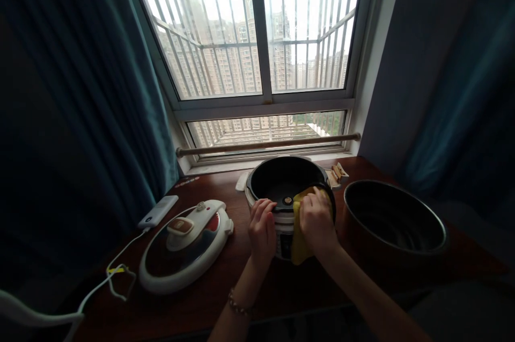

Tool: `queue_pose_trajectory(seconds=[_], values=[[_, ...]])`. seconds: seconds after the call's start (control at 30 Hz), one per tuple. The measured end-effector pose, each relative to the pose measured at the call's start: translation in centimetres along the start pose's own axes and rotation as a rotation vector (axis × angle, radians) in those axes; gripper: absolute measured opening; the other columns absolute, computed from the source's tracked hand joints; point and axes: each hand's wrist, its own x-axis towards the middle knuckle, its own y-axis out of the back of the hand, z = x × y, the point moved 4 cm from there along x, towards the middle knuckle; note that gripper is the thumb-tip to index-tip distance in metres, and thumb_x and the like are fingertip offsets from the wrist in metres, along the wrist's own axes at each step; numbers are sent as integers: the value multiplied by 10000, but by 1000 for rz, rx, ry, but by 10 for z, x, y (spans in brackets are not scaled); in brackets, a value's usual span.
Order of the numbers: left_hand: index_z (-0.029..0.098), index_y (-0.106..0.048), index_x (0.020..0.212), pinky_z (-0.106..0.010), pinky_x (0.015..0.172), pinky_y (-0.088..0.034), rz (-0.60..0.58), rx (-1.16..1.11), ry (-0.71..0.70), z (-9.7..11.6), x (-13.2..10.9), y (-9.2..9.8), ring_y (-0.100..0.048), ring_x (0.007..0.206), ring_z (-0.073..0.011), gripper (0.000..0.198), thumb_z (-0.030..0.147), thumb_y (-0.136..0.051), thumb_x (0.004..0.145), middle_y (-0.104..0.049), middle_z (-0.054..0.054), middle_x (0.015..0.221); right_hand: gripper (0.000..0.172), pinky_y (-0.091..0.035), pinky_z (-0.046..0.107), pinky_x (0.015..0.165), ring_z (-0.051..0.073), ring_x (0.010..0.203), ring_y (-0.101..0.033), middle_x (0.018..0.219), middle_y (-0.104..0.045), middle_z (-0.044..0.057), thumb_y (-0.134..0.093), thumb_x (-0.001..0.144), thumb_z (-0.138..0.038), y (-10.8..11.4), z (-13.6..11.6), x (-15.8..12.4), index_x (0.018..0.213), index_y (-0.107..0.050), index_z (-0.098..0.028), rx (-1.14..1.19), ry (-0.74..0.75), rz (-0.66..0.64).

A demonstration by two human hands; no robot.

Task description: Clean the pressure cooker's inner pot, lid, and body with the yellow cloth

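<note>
An electric pressure cooker body [257, 198] stands lidless on the wooden table, its dark inside showing a small round metal piece at the bottom. My left hand [263, 230] grips the near left part of its rim, fingers bent over the edge. In my right hand [317, 218] is a yellow cloth [298, 240], pressed against the near right rim and hanging down over the front panel. To the left lies the cooker's lid [183, 245], white-edged with a handle on top. The black inner pot [396, 221] sits on the right.
A white power bank [159, 211] with a white cable [94, 289] lies left of the lid. Behind the cooker's right side is a small packet [338, 172]. A horizontal rail [269, 145] crosses below the barred window, and a blue curtain [132, 89] hangs at left.
</note>
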Motion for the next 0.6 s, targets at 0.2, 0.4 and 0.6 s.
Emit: queue_pose_trajectory(seconds=[0.2, 0.4, 0.6], values=[[156, -545, 1114, -429, 1003, -358, -88, 45, 120, 8, 8, 6, -466, 1165, -195, 326, 201, -290, 916, -578, -98, 1162, 152, -412, 400, 737, 249, 740, -554, 739, -603, 106, -438, 809, -107, -3, -37, 9, 744, -573, -133, 100, 63, -189], [143, -381, 1303, -477, 1086, -212, -33, 126, 83, 49, 24, 14, -257, 1329, -223, 415, 242, -260, 919, -403, -123, 1374, 178, -443, 300, 657, 197, 727, -598, 827, -658, 87, -424, 818, -135, -7, -56, 38, 855, -597, -136, 792, 90, -449], [28, -336, 1307, -510, 1040, -260, -181, 421, 75, 59, 5, -30, -315, 1276, -312, 491, 276, -375, 885, -418, -217, 1316, 277, -458, 315, 808, 183, 908, -604, 993, -646, 76, -388, 813, -171, -11, 10, 48, 1001, -590, -151, 1220, -322, -59]])
